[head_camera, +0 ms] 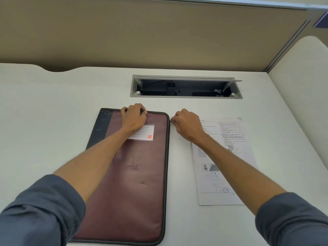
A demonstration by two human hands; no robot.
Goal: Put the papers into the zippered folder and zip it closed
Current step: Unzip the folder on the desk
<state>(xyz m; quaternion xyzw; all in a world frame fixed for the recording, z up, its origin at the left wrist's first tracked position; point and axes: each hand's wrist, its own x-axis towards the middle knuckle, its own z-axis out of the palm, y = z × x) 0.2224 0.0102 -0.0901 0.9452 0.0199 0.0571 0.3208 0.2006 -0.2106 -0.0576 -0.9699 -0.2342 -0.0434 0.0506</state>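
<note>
The flat maroon leatherette zippered folder with its dark stitched zip border lies closed on the white surface, its long axis running from the person's body away toward the far partition, spine strip on the left, zip track round the top and right edges. The left hand rests on the far edge, fingers curled over the rim and pressing it down just above the white label card. The right hand sits at the top right corner, its fingers pinched together on what looks to be the small dark zip pull, though it is too small to be sure. Just right of those fingers, under the wrist and forearm, lies the printed white sheet of paper, long side also pointing away, slightly tilted, still outside. So I judge the opening step is in hand: the zip needs drawing along the track while the left hand keeps the folder from sliding, before the paper can go in.
</note>
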